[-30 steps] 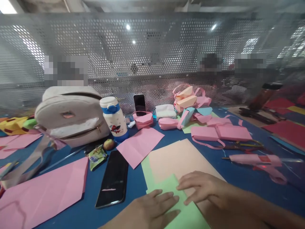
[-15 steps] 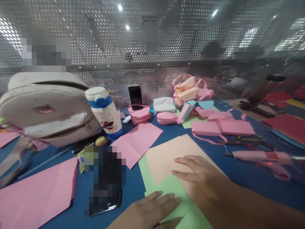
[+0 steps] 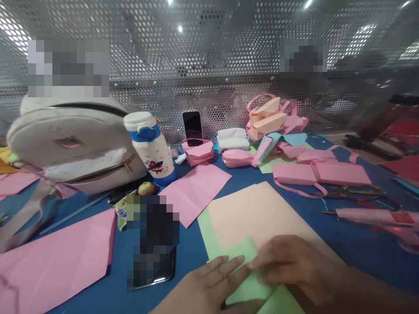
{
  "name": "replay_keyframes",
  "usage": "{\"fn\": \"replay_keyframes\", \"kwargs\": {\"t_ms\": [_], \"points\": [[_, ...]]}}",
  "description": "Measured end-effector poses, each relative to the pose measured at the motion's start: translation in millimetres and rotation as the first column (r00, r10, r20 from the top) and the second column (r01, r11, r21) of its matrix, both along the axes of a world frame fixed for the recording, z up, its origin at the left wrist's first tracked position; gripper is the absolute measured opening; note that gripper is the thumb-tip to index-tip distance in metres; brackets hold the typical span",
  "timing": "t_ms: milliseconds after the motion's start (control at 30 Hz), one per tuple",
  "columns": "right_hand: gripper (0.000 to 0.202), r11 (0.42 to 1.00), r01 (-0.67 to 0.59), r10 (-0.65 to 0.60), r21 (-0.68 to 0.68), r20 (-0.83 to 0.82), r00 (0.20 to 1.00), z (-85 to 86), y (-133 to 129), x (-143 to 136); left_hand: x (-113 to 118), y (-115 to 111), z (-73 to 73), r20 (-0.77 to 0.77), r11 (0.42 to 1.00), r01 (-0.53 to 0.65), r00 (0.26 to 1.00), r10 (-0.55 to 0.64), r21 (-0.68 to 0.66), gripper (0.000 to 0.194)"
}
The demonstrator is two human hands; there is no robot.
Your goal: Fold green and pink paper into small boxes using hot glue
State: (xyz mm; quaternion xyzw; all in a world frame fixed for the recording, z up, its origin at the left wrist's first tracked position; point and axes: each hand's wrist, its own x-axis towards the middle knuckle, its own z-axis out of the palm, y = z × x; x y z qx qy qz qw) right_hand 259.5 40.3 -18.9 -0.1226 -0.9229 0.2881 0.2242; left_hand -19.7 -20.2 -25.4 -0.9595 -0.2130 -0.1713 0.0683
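My left hand [image 3: 209, 285] lies flat, fingers spread, on the left side of a folded light-green paper [image 3: 240, 255] at the near edge of the blue table [image 3: 356, 237]. My right hand [image 3: 291, 266] presses down on the same green paper from the right, its fingertips meeting those of the left hand. Under and beyond the green paper lies a peach sheet [image 3: 262, 213], on top of another green sheet [image 3: 203, 226] whose edge shows at the left.
A phone [image 3: 153, 244] lies left of my hands, with a pink sheet [image 3: 194, 189] behind it and a large pink sheet [image 3: 55, 261] at far left. A white backpack [image 3: 72, 139], bottle [image 3: 150, 146], upright phone [image 3: 192, 126], pink paper crafts [image 3: 322, 172], scissors [image 3: 360, 194] and perforated screen [image 3: 209, 65] stand beyond.
My right hand has drawn back from the peach sheet toward me and now presses on the green paper beside my left hand. The view shifted slightly.
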Motion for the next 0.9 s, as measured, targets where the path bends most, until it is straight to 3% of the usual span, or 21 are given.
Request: {"fn": "replay_keyframes", "kwargs": {"t_ms": [100,233,367,533,700,767,900], "points": [[0.029,0.994,0.009,-0.013,-0.111,-0.035,0.999,-6.8,-3,-2,3,0,1.2,0.000,0.992,-0.115,0.993,0.116,0.045,0.041],[0.032,0.979,0.020,-0.029,-0.204,-0.045,0.999,-9.4,-4,-3,4,0,-2.9,-0.015,0.960,-0.260,0.965,0.262,0.103,0.058],[0.037,0.986,0.027,-0.032,-0.162,-0.025,0.999,-8.7,-2,-6,0,3,-4.1,-0.046,0.969,-0.196,0.978,0.205,0.150,0.047],[0.045,0.995,-0.101,0.102,-0.020,0.118,0.988,-7.1,5,-8,-1,5,-8.2,-0.061,0.982,-0.161,0.984,0.168,0.100,0.039],[0.058,0.995,-0.102,0.101,-0.004,0.160,0.982,-2.7,7,-9,-4,7,-17.1,0.202,0.992,-0.095,0.976,0.076,0.087,0.025],[0.063,0.995,-0.095,0.096,-0.011,0.203,0.974,-0.8,6,-10,-6,7,-14.8,0.215,0.993,-0.049,0.976,0.025,0.106,0.026],[0.068,0.993,-0.113,0.116,-0.023,0.232,0.966,0.6,6,-11,-10,6,-1.8,0.096,0.978,-0.029,0.995,0.009,0.207,0.031]]}}
